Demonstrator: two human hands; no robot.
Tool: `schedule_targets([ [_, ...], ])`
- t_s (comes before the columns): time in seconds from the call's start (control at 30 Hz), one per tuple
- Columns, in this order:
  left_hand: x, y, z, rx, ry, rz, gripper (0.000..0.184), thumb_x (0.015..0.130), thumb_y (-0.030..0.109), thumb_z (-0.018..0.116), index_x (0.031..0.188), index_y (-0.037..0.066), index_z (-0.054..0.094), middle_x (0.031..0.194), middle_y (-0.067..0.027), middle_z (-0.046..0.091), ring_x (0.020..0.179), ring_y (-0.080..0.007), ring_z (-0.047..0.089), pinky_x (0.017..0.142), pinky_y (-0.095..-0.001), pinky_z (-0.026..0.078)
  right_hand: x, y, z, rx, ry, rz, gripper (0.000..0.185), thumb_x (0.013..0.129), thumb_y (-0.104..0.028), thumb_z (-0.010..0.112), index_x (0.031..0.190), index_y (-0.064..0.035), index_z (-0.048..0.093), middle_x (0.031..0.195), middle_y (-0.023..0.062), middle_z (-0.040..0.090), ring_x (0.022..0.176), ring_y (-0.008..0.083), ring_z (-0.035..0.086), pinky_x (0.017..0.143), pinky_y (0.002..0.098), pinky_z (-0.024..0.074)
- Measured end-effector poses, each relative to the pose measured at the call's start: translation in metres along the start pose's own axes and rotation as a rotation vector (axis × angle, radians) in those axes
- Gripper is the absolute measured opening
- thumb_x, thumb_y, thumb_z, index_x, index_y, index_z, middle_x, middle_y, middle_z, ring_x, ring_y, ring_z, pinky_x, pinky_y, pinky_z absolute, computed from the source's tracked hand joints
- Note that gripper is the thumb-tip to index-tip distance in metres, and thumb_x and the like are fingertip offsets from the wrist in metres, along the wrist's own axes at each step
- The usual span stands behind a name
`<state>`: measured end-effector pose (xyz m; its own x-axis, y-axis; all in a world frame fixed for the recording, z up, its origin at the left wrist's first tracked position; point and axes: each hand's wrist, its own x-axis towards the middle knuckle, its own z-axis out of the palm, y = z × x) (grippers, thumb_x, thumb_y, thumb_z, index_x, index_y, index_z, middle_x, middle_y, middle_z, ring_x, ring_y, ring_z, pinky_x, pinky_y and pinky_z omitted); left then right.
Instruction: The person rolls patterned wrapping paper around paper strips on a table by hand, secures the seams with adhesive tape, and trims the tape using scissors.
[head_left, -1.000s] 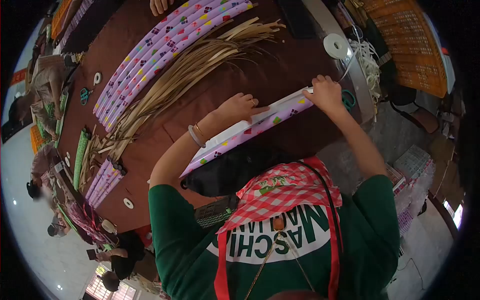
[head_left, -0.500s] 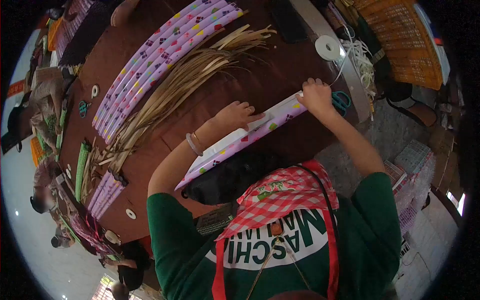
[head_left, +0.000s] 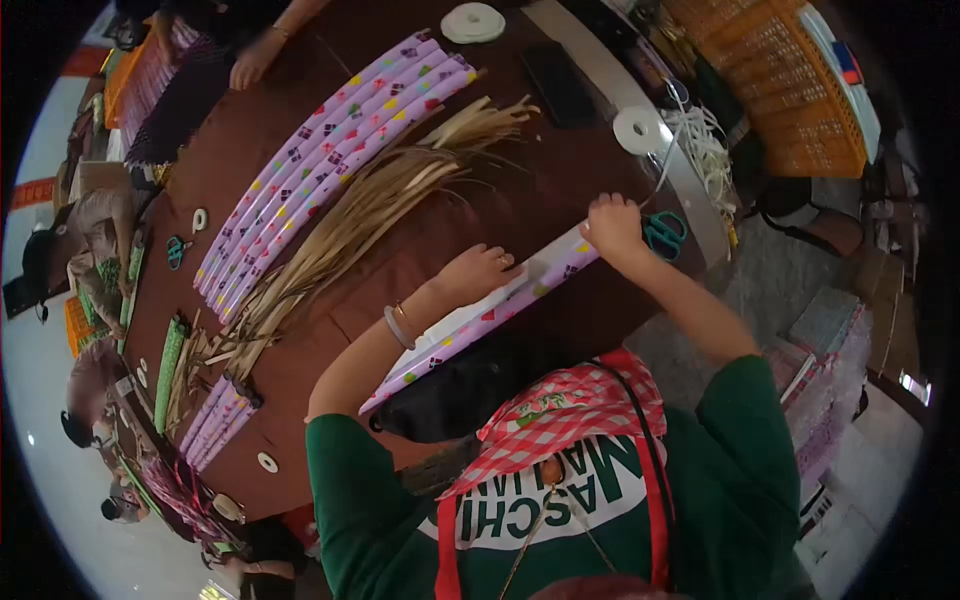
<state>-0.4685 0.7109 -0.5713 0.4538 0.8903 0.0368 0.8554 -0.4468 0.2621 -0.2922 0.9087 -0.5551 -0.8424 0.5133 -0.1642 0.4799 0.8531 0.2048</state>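
Note:
A long sheet of lavender patterned wrapping paper (head_left: 470, 334), partly rolled into a tube, lies slantwise on the brown table in front of me, its white inner side showing along the upper edge. My left hand (head_left: 478, 275), with a ring and bracelets, is bent over the white side near the middle; its fingers are curled on the paper and the fingertips are partly hidden. At the upper right end, my right hand (head_left: 612, 228) is closed over the paper. Teal-handled scissors (head_left: 664, 236) lie just beside the right hand.
Several finished lavender tubes (head_left: 325, 165) lie beyond a bundle of dry brown strips (head_left: 390, 190). Tape rolls (head_left: 637, 130), a black phone (head_left: 556, 84) and an orange basket (head_left: 775, 90) are at the right. Another person's hand (head_left: 257, 60) rests at the far edge.
The view has shifted slightly, bringing a white roll and a co-worker's hand into sight at the top. Both my hands stay on the wrapping paper; the left hand's fingers look more bent.

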Motion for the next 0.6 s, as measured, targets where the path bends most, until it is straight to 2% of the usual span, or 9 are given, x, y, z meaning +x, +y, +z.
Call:
schedule_targets([
  [0.07, 0.007, 0.0, -0.001, -0.135, 0.043, 0.012, 0.018, 0.077, 0.015, 0.049, 0.092, 0.011, 0.057, 0.098, -0.0017, 0.056, 0.09, -0.0172, 0.051, 0.07, -0.03, 0.041, 0.0, -0.001, -0.008, 0.061, -0.006, 0.007, 0.03, 0.062, -0.034, 0.069, 0.073, -0.007, 0.063, 0.079, 0.0064, 0.06, 0.08, 0.0214, 0.058, 0.067, 0.0352, 0.0468],
  [0.1, 0.014, 0.003, 0.003, 0.024, 0.059, -0.019, 0.014, 0.076, 0.015, 0.05, 0.087, 0.013, 0.058, 0.1, 0.0012, 0.056, 0.09, -0.0158, 0.05, 0.069, -0.0291, 0.04, 0.001, 0.0, -0.008, 0.046, -0.014, 0.012, 0.031, 0.062, -0.035, 0.069, 0.074, -0.007, 0.063, 0.081, 0.0068, 0.06, 0.082, 0.0221, 0.058, 0.068, 0.0352, 0.0471],
  [0.17, 0.022, -0.002, -0.002, 0.019, 0.09, 0.058, 0.009, 0.076, 0.016, 0.051, 0.079, 0.016, 0.059, 0.106, 0.0066, 0.055, 0.094, -0.013, 0.048, 0.069, -0.0271, 0.04, 0.001, 0.001, -0.006, 0.056, -0.093, -0.001, 0.032, 0.067, -0.033, 0.066, 0.084, -0.0061, 0.064, 0.087, 0.0085, 0.059, 0.088, 0.0245, 0.055, 0.072, 0.0373, 0.0449],
  [0.2, 0.028, -0.001, -0.007, 0.09, 0.109, 0.056, 0.009, 0.076, 0.016, 0.051, 0.081, 0.015, 0.059, 0.108, 0.0065, 0.054, 0.092, -0.0139, 0.049, 0.069, -0.0279, 0.04, 0.001, 0.0, -0.014, 0.054, -0.152, 0.0, 0.035, 0.067, -0.035, 0.067, 0.084, -0.0048, 0.064, 0.087, 0.0084, 0.059, 0.087, 0.0247, 0.055, 0.073, 0.037, 0.045],
  [0.23, 0.034, 0.0, -0.006, 0.076, 0.266, 0.079, 0.01, 0.075, 0.014, 0.051, 0.083, 0.014, 0.058, 0.108, 0.0051, 0.055, 0.091, -0.0156, 0.05, 0.07, -0.0287, 0.041, 0.002, 0.001, -0.006, 0.032, -0.104, -0.015, 0.035, 0.066, -0.036, 0.068, 0.081, -0.0045, 0.064, 0.084, 0.0091, 0.059, 0.085, 0.0247, 0.056, 0.07, 0.0372, 0.0455],
  [0.33, 0.049, -0.007, 0.012, 0.048, 0.304, 0.123, 0.012, 0.073, 0.014, 0.053, 0.083, 0.011, 0.058, 0.09, 0.0005, 0.058, 0.087, -0.0182, 0.053, 0.071, -0.0312, 0.041, 0.002, 0.001, -0.013, 0.02, -0.028, -0.054, 0.031, 0.064, -0.034, 0.07, 0.072, -0.0047, 0.065, 0.08, 0.0101, 0.06, 0.078, 0.0257, 0.058, 0.066, 0.0377, 0.0469],
  [0.47, 0.066, 0.008, 0.003, 0.073, 0.165, -0.052, 0.011, 0.073, 0.017, 0.054, 0.08, 0.013, 0.061, 0.084, -0.0018, 0.059, 0.088, -0.0201, 0.055, 0.073, -0.0328, 0.042, 0.003, 0.002, -0.017, -0.001, -0.034, -0.075, 0.037, 0.062, -0.038, 0.073, 0.073, -0.0036, 0.066, 0.078, 0.0102, 0.061, 0.078, 0.0249, 0.06, 0.064, 0.036, 0.0491],
  [0.53, 0.08, 0.008, 0.025, 0.135, 0.241, -0.075, 0.012, 0.074, 0.017, 0.054, 0.08, 0.013, 0.062, 0.086, -0.0024, 0.059, 0.088, -0.0201, 0.055, 0.073, -0.0331, 0.043, 0.003, 0.004, -0.013, -0.016, 0.01, -0.096, 0.038, 0.062, -0.039, 0.073, 0.073, -0.0034, 0.066, 0.077, 0.01, 0.062, 0.078, 0.0243, 0.06, 0.063, 0.0357, 0.0493],
  [0.6, 0.09, 0.015, 0.025, 0.036, 0.14, -0.255, 0.019, 0.077, 0.016, 0.057, 0.093, 0.007, 0.062, 0.09, -0.0055, 0.058, 0.088, -0.022, 0.054, 0.073, -0.0348, 0.043, 0.003, 0.003, -0.015, -0.014, -0.001, -0.094, 0.036, 0.062, -0.038, 0.072, 0.074, -0.0043, 0.066, 0.08, 0.0103, 0.062, 0.079, 0.0252, 0.061, 0.065, 0.0366, 0.0491],
])
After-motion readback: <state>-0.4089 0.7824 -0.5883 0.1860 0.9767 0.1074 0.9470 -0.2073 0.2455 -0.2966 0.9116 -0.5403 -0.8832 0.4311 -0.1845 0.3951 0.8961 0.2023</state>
